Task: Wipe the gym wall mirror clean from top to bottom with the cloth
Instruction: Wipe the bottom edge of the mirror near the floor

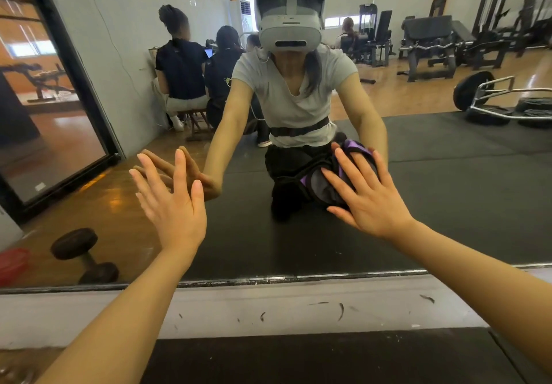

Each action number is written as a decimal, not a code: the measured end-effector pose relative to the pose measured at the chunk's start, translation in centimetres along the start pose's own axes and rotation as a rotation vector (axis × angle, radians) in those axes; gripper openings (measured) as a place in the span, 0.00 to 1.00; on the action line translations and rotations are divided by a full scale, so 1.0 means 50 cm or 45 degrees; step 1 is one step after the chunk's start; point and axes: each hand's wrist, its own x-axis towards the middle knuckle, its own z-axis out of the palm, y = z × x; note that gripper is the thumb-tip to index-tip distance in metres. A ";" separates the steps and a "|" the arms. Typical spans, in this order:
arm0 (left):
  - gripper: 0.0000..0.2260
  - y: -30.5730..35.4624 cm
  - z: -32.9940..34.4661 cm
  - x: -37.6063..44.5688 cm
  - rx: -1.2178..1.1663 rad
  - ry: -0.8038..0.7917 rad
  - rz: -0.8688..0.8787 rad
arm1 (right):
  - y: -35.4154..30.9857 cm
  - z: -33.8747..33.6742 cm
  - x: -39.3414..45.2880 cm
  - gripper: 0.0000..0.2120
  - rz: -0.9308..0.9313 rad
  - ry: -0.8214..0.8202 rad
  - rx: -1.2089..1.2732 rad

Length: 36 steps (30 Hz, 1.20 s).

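Head view: at far left a dumbbell [84, 256] is seen reflected in the wall mirror [448, 204], and beside it the left hand [171, 201] is held flat with fingers straight and spread, its fingertips meeting their reflection on the glass. Further right, the purple-and-black cloth [334, 180] is pressed against the lower part of the mirror under the right hand [366, 195], whose fingers are laid straight and splayed over it. A scuffed white ledge [268, 309] is shown beneath the mirror's lower edge.
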 end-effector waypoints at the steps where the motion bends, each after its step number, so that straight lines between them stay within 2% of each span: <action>1: 0.28 -0.001 -0.001 0.000 0.004 -0.004 0.001 | -0.009 0.005 -0.008 0.31 0.013 0.002 -0.006; 7: 0.28 0.000 -0.003 0.002 0.017 -0.013 -0.001 | -0.071 0.032 -0.072 0.31 0.043 -0.078 0.002; 14: 0.28 -0.002 -0.006 0.004 0.017 -0.037 0.002 | -0.150 0.069 -0.183 0.30 0.032 -0.302 0.011; 17: 0.29 -0.001 -0.008 0.003 0.020 -0.048 0.002 | -0.166 0.070 -0.192 0.31 0.070 -0.303 0.040; 22: 0.29 0.002 -0.008 0.002 0.020 -0.047 -0.004 | -0.149 0.064 -0.167 0.27 0.054 -0.186 0.069; 28: 0.29 -0.003 -0.003 0.004 0.035 -0.039 0.009 | -0.098 0.040 -0.056 0.24 0.177 0.143 0.155; 31: 0.30 -0.004 -0.001 0.004 0.046 -0.039 0.002 | -0.053 0.017 -0.010 0.23 0.096 0.236 0.176; 36: 0.30 -0.004 0.001 0.005 0.047 -0.032 0.000 | -0.008 0.007 0.012 0.23 -0.047 0.278 0.108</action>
